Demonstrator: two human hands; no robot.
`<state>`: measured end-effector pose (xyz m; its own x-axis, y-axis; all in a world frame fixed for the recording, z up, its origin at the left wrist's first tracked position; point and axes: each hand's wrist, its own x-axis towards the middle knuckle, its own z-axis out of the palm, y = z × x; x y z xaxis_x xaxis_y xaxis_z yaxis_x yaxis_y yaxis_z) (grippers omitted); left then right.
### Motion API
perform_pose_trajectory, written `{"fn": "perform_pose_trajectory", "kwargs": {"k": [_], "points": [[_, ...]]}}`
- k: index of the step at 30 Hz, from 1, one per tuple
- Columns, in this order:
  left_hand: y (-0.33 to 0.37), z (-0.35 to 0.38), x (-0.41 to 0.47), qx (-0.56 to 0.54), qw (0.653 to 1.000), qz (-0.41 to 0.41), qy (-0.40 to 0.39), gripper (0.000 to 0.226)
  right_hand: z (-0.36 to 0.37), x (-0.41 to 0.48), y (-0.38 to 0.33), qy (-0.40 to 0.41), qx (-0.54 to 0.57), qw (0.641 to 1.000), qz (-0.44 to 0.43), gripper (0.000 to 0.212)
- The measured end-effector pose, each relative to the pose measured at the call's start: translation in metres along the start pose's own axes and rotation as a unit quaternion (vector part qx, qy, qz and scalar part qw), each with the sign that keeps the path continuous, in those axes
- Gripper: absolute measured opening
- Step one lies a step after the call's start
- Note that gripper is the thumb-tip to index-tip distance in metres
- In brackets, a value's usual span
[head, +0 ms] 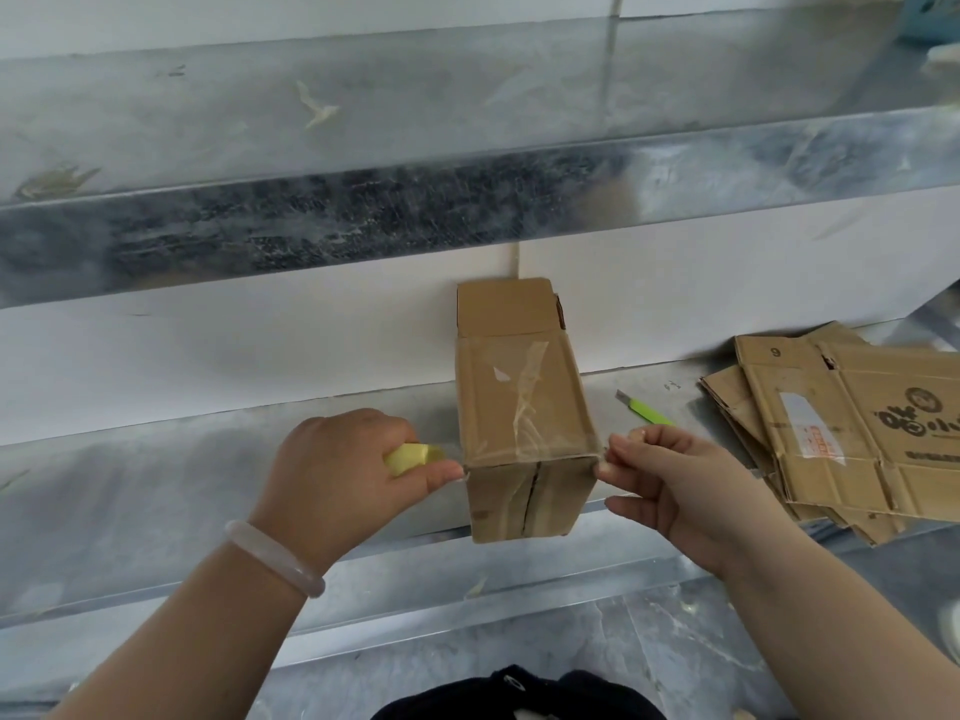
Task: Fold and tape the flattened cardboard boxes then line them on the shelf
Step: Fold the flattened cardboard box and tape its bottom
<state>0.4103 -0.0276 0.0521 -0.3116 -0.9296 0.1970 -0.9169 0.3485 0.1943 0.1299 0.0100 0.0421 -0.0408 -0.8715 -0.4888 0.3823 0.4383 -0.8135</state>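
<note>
A small brown cardboard box (524, 407) lies on its side on the metal shelf (156, 491), its closed end with a centre seam facing me and overhanging the shelf's front edge. Clear tape runs across its upper face. My left hand (343, 470) grips a yellow tape roll (413, 457) at the box's left corner. My right hand (675, 480) pinches the clear tape end at the box's right corner. The far flaps of the box stand open against the white wall.
A stack of flattened cardboard boxes (841, 428) lies on the shelf at the right. A green utility knife (644, 409) rests between the stack and the box. An upper metal shelf (467, 200) juts out above. Grey floor lies below.
</note>
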Motion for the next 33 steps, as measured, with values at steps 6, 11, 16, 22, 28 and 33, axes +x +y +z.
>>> {"fn": "perform_pose_trajectory", "kwargs": {"k": [6,11,16,22,28,33], "points": [[-0.002,0.009,0.001,-0.008,1.0,0.006,-0.007,0.07,-0.019,0.013,0.024,0.068,-0.09,0.993,0.035,0.028],[-0.006,0.008,0.002,-0.022,1.0,0.01,-0.001,0.067,-0.023,0.019,0.056,0.104,-0.099,0.99,-0.011,0.011],[-0.004,0.009,0.001,-0.025,1.0,0.002,0.004,0.071,-0.002,-0.003,0.043,0.069,-0.108,0.95,-0.285,0.037],[-0.003,0.014,0.0,-0.046,0.999,-0.009,0.0,0.07,0.003,0.0,0.07,-0.098,-0.309,0.897,-0.299,0.059],[-0.004,0.013,0.001,-0.052,0.999,-0.01,-0.005,0.065,-0.014,0.012,0.044,-0.002,-0.456,0.78,-0.429,0.052],[-0.002,0.014,0.001,-0.068,0.997,-0.019,-0.013,0.067,-0.007,0.032,0.031,-0.013,-0.483,0.654,-0.582,0.027]]}}
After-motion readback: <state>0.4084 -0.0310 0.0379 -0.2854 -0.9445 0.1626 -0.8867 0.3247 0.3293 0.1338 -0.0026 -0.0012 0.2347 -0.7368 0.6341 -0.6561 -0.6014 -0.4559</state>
